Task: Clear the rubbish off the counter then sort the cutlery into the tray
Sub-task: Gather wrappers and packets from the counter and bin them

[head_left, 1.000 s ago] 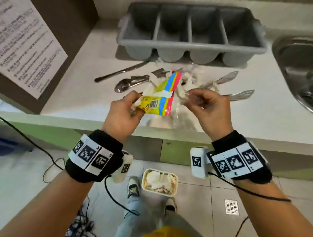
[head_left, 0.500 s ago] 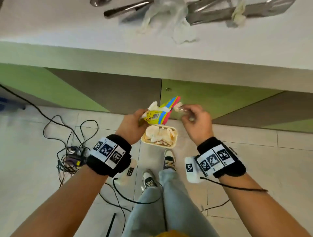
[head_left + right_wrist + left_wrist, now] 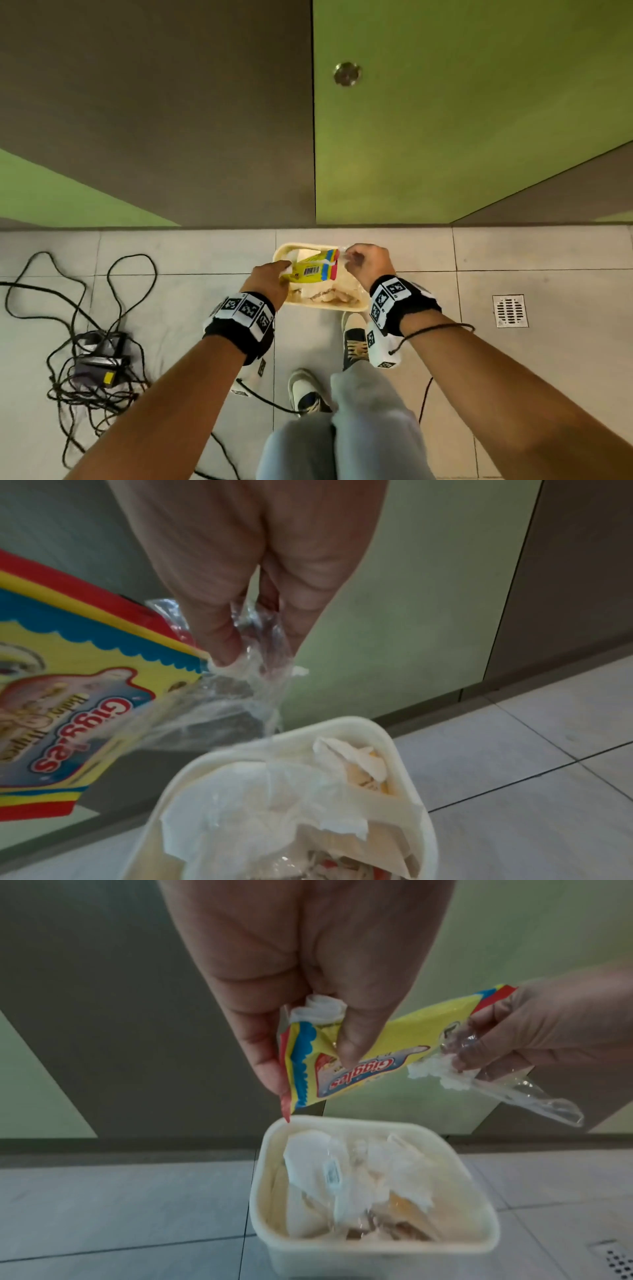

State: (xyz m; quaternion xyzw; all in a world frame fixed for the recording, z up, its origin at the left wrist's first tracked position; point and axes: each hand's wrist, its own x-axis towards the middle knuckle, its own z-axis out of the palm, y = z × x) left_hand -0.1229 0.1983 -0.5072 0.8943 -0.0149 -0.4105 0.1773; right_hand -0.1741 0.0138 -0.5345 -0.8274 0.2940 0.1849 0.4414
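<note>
Left hand pinches a yellow wrapper and white tissue; right hand pinches clear plastic. Both held over the cream bin on the floor.

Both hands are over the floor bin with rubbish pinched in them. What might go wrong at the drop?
1. The bin is already heaped with tissue, so the yellow wrapper pinched by the left hand may slide off the pile onto the floor.
2. The clear film in the right hand trails near the rim and looks clingy; it might stick to the fingers or drift outside.
</note>
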